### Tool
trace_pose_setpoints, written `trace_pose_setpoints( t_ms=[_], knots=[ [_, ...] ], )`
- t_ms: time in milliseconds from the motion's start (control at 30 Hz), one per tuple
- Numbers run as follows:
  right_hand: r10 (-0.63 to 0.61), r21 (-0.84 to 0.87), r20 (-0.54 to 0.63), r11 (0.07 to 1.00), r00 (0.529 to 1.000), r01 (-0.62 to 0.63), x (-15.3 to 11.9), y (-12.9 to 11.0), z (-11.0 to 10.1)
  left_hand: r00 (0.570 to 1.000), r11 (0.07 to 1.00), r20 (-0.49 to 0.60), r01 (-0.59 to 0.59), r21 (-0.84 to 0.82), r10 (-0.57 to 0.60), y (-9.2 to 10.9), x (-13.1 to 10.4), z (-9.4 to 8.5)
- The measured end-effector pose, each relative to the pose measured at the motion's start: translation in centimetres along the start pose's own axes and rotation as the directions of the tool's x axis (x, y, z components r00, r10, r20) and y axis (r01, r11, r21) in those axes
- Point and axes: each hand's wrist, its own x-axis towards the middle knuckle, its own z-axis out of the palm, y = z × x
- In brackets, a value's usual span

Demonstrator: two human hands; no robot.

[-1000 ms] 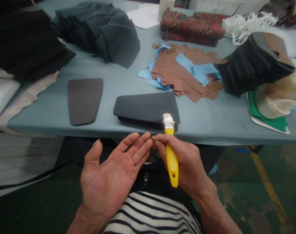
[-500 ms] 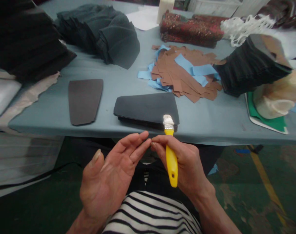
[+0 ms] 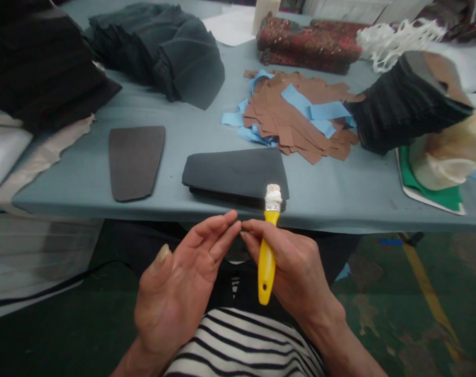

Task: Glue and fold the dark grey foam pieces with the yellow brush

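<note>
My left hand (image 3: 183, 277) is palm up below the table edge, its fingers extended and nothing held in it. Its fingertips meet or nearly meet those of my right hand (image 3: 296, 267), which grips a yellow-handled brush (image 3: 267, 267). White paste covers the bristles, which point up in front of a stack of dark trapezoid pieces (image 3: 234, 170) lying at the table's front edge. Left of that stack lies a single grey-brown piece (image 3: 136, 162), flat on the cloth.
On the blue-grey table (image 3: 85, 201), brown and blue strips (image 3: 293, 120) form a pile. Large dark stacks stand at the far left and back left (image 3: 163, 57). At the right are another dark stack (image 3: 403, 104) and a whitish container (image 3: 438, 165) on green material.
The brush handle has swung left and its bristle end slightly right within my right hand. My left thumb has shifted a little to the right.
</note>
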Motion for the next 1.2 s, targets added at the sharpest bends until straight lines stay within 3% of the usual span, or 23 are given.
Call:
trace_pose_setpoints(
  t_ms=[233, 500, 733, 900, 1033, 1200],
  knots=[
    [0.014, -0.035, -0.038, 0.999, 0.999, -0.016, -0.1, -0.4, 0.4, 0.996, 0.981, 0.045, -0.090, 0.173, 0.083, -0.6, -0.6, 0.0],
    [0.034, -0.039, -0.048, 0.999, 0.998, -0.036, 0.0, -0.6, 0.5, 0.991, 0.962, 0.054, -0.133, 0.240, 0.124, -1.0, -0.8, 0.1],
    [0.016, -0.050, -0.155, 0.998, 0.988, -0.024, -0.1, -0.5, 0.6, 0.997, 0.995, 0.009, -0.078, 0.066, 0.077, -0.4, -0.5, 0.3],
    [0.121, 0.078, -0.185, 0.991, 0.975, -0.108, -0.4, -0.4, 0.2, 0.997, 0.998, -0.036, -0.060, 0.025, 0.061, -0.2, 0.0, 0.4],
    [0.260, 0.352, -0.154, 0.916, 0.953, -0.193, -0.7, -0.8, -0.2, 0.992, 0.979, -0.089, -0.067, 0.194, 0.086, -0.7, 0.3, 0.3],
    [0.255, 0.412, -0.147, 0.894, 0.956, -0.175, -0.9, -0.7, -0.3, 0.979, 0.892, -0.085, -0.132, 0.433, 0.186, -1.5, 0.8, -0.9]
  ],
)
